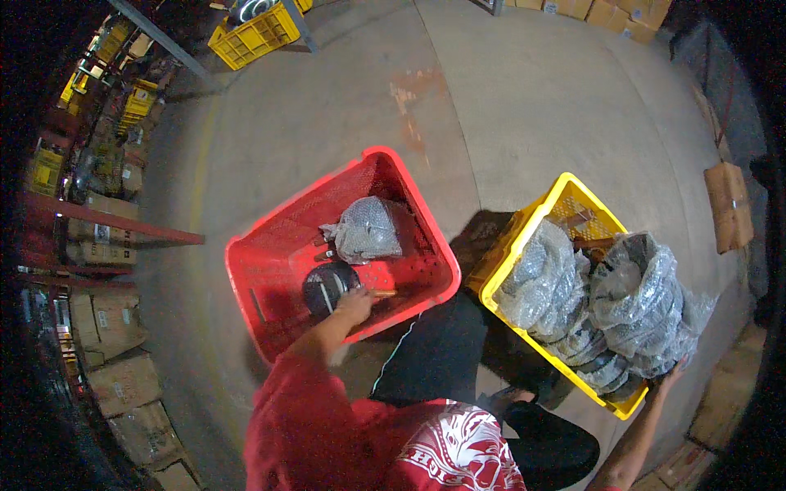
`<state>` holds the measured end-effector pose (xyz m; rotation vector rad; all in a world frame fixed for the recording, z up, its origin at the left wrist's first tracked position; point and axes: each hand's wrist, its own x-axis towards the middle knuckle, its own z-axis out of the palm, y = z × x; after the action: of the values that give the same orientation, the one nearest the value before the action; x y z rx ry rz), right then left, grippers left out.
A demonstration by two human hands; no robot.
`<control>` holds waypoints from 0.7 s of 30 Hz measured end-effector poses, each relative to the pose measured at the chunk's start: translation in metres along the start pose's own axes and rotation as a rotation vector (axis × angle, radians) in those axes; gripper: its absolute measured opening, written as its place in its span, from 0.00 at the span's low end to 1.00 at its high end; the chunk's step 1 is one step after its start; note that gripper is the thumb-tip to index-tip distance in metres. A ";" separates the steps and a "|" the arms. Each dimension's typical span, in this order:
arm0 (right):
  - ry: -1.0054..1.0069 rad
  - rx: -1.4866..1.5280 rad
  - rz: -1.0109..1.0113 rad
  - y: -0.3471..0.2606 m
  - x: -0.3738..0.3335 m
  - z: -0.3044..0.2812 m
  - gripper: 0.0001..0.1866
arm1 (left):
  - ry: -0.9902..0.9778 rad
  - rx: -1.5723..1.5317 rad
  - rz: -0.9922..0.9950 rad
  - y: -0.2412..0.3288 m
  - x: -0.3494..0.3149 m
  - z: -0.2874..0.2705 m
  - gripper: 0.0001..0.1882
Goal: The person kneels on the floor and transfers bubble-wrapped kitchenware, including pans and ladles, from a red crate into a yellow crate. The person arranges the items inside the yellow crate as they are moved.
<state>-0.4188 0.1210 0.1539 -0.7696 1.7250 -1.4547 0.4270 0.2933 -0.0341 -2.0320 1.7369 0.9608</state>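
My left hand point(355, 306) reaches into a red plastic basket point(453, 270), its fingers closed at the edge of a round black object point(329, 288) with a pale strip across it. A thin orange-brown piece point(383, 293) lies by its fingertips. Behind them, a bubble-wrapped bundle point(367, 229) rests in the basket. On the right, a yellow crate point(565, 190) is heaped with bubble-wrapped bundles point(639, 286). My right hand point(673, 378) is at the crate's near right corner, against the lowest wrapped bundle; its grip is partly hidden.
Another yellow crate point(254, 38) stands at the far left beside a metal post. Shelving with cardboard boxes point(123, 385) lines the left side. More cardboard boxes point(729, 206) stand along the right. My legs point(434, 352) are close to both containers.
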 end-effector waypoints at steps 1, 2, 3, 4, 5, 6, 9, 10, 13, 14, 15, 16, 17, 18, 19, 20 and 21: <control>0.003 -0.004 0.048 -0.003 -0.004 0.002 0.44 | 0.046 0.047 0.040 -0.009 0.018 0.022 0.20; 0.077 0.020 0.134 -0.006 -0.008 0.002 0.44 | 0.008 0.080 0.074 -0.014 0.036 0.041 0.20; 0.024 -0.034 0.133 -0.010 -0.012 0.004 0.45 | 0.007 0.099 0.119 -0.017 0.051 0.055 0.21; 0.035 -0.051 0.166 -0.013 -0.015 0.006 0.46 | -0.019 0.178 0.079 -0.018 0.063 0.064 0.21; 0.086 -0.019 0.229 -0.015 -0.019 0.007 0.46 | -0.009 0.242 0.050 -0.017 0.072 0.070 0.21; 0.048 -0.095 0.200 -0.017 -0.021 0.008 0.49 | -0.098 0.294 0.016 -0.018 0.082 0.070 0.22; 0.051 -0.171 0.218 -0.018 -0.023 0.007 0.51 | -0.208 0.291 -0.076 -0.023 0.081 0.054 0.22; 0.066 -0.180 0.214 -0.017 -0.022 0.004 0.50 | -0.224 0.335 -0.057 -0.027 0.073 0.047 0.22; 0.087 -0.244 0.231 -0.016 -0.013 -0.006 0.49 | -0.090 0.285 -0.047 -0.040 0.032 0.015 0.20; 0.100 -0.238 0.268 -0.016 -0.009 -0.009 0.49 | -0.058 0.271 -0.092 -0.039 0.019 0.001 0.19; 0.127 -0.410 0.123 -0.018 -0.007 -0.010 0.48 | 0.075 0.299 0.030 -0.041 0.004 -0.019 0.18; 0.166 -0.545 0.004 -0.023 -0.006 -0.008 0.47 | 0.086 0.290 -0.040 -0.036 -0.007 -0.041 0.17; 0.254 -0.664 -0.115 -0.027 -0.012 -0.005 0.46 | 0.059 0.333 -0.072 -0.030 -0.019 -0.067 0.17; 0.241 -0.651 -0.244 -0.035 -0.018 0.003 0.44 | 0.134 0.279 -0.169 -0.022 -0.035 -0.097 0.17; 0.277 -0.620 -0.372 -0.042 -0.033 0.014 0.42 | 0.173 0.282 -0.189 -0.012 -0.051 -0.128 0.17; 0.319 -0.540 -0.449 -0.050 -0.054 0.031 0.39 | 0.223 0.275 -0.153 -0.001 -0.071 -0.161 0.19; 0.215 -0.609 -0.537 -0.062 -0.079 0.050 0.36 | 0.274 0.275 -0.125 0.010 -0.092 -0.196 0.21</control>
<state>-0.3349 0.1481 0.2233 -1.5379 2.2858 -1.3768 0.4701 0.2394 0.1709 -2.1321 1.7338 0.3936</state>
